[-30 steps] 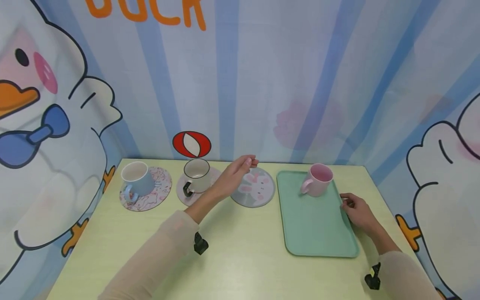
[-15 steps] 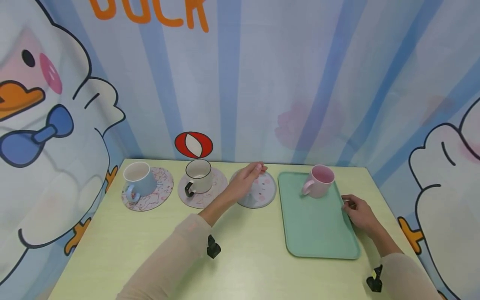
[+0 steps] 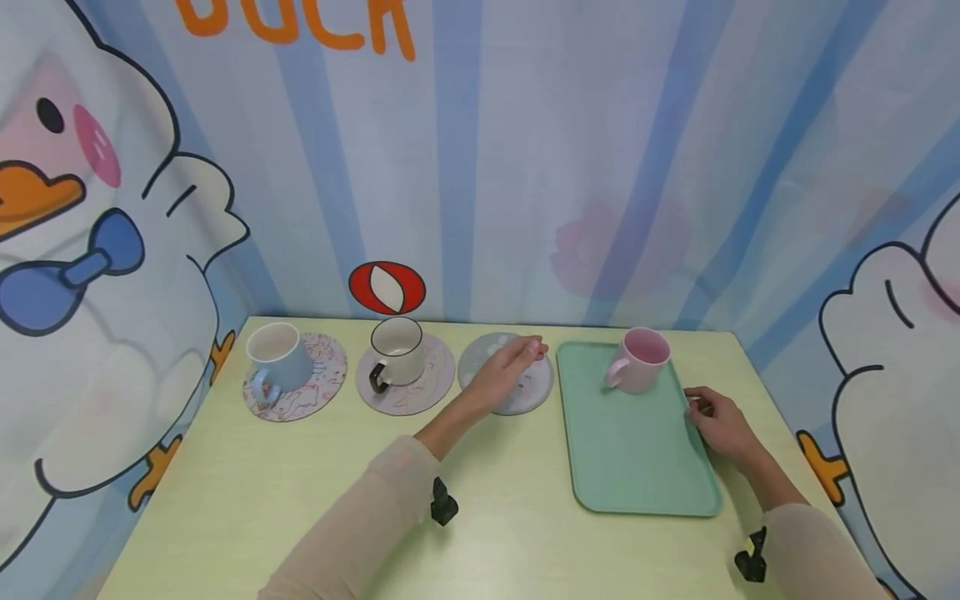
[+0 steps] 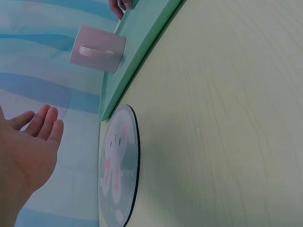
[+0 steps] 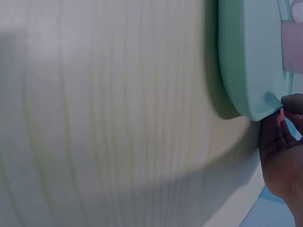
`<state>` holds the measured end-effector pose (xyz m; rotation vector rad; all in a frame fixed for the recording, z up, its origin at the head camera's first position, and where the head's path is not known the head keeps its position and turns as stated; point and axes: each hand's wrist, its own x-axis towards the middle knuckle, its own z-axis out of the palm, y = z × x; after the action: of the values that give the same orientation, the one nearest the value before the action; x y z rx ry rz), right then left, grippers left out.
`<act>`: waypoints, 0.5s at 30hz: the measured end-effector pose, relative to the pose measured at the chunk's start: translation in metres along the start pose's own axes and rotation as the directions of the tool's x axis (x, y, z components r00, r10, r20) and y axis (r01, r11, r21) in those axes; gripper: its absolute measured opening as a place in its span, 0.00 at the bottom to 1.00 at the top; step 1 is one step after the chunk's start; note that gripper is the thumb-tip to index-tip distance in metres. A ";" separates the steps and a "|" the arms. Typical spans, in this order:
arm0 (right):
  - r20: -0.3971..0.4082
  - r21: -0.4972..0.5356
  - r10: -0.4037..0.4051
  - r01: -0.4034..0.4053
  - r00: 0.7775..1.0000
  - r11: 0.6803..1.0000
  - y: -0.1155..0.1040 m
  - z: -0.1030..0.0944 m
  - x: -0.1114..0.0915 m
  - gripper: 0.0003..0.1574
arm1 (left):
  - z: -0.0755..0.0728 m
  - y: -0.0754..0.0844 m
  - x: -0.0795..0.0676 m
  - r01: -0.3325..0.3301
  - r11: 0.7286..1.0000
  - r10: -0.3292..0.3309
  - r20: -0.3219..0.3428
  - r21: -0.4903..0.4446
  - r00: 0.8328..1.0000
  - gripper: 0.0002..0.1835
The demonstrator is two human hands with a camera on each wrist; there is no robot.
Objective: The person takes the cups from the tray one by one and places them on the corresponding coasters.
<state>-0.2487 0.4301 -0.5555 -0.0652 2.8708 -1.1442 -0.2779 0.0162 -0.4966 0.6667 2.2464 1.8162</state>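
My left hand (image 3: pixel 501 377) hovers over the grey round coaster (image 3: pixel 531 395) with its bunny print, holding nothing. Its fingers look loosely bent in the left wrist view, and the bunny coaster (image 4: pixel 117 161) lies apart from the hand (image 4: pixel 31 151). At the right side of the green tray (image 3: pixel 637 458), my right hand (image 3: pixel 722 425) pinches the rim. The right wrist view has the thumb on the tray's edge (image 5: pixel 232 61) and the fingers of that hand (image 5: pixel 284 153) below it. A pink mug (image 3: pixel 642 363) stands upright at the tray's far end, handle toward the left.
Left of the bunny coaster, a white mug (image 3: pixel 399 357) with a black handle stands on a pink coaster (image 3: pixel 427 398). Farther left, a light blue mug (image 3: pixel 283 362) sits on a patterned coaster (image 3: pixel 327 367). A duck-print curtain (image 3: pixel 510 167) closes off the table's (image 3: pixel 525 533) back.
My left hand has moved right and slightly nearer, from the bunny coaster's far left side to over its middle and right. The right hand, tray and mugs stay put.
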 end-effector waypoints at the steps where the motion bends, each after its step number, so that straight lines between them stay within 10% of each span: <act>1: 0.001 0.001 0.001 -0.001 1.000 1.000 -0.001 0.000 0.000 0.25 | 0.002 -0.001 0.001 0.003 1.000 -0.003 0.006 -0.005 1.000 0.32; 15: -0.016 -0.004 0.016 -0.017 1.000 1.000 -0.001 0.000 -0.001 0.24 | 0.021 0.004 0.020 0.005 0.999 -0.009 0.081 0.044 0.997 0.35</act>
<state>-0.2481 0.4292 -0.5553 -0.0324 2.8821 -1.1418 -0.2856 0.0442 -0.4951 0.7258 2.2387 1.7088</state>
